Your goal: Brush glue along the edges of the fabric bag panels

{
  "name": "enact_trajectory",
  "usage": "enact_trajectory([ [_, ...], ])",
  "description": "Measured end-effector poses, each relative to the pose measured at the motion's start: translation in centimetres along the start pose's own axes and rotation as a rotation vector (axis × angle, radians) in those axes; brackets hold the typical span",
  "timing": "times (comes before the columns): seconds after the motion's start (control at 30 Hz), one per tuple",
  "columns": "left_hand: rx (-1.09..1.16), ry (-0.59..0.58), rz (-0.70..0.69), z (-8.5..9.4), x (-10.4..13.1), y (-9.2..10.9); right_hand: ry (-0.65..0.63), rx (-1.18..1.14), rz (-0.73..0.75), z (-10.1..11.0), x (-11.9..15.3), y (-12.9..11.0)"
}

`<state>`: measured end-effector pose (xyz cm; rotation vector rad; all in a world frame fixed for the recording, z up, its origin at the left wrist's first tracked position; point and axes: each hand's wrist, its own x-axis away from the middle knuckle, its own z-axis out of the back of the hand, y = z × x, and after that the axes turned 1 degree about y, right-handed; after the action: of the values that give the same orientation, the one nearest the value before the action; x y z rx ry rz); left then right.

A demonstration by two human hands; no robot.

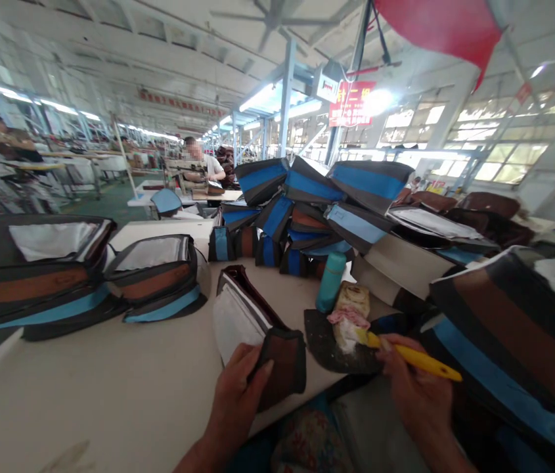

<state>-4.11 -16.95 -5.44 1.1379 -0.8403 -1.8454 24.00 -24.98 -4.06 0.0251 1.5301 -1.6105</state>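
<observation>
My left hand [238, 391] grips the near end of a bag piece [283, 362] with a brown panel, dark grey edging and a white lining, its thumb on the brown face. In my right hand [418, 384] is a brush with a yellow handle [429, 364], pointing left. The brush's head meets a whitish, paste-smeared container [353, 299] with a pink cloth [349, 317] on it; the bristles are hard to make out. Under the container lies a dark pad [319, 338]. A teal bottle [331, 282] stands just behind, tilted slightly.
Similar striped bag pieces lie at the left [159, 279], in a tall pile of blue-striped pieces [311, 187] behind, and close at the right [508, 328]. All rest about a pale table [124, 387]. Farther back, a person [213, 167] sits at a sewing machine.
</observation>
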Motion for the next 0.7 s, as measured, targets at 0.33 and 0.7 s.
enact_trajectory([
  [0.33,0.150,-0.030,0.026,-2.2,0.1,3.5,-0.239,-0.079,0.804,-3.9,1.8,-11.2],
  [0.7,0.148,-0.030,0.039,-2.4,0.1,3.4,-0.182,0.077,0.860,-1.9,1.5,-9.3],
])
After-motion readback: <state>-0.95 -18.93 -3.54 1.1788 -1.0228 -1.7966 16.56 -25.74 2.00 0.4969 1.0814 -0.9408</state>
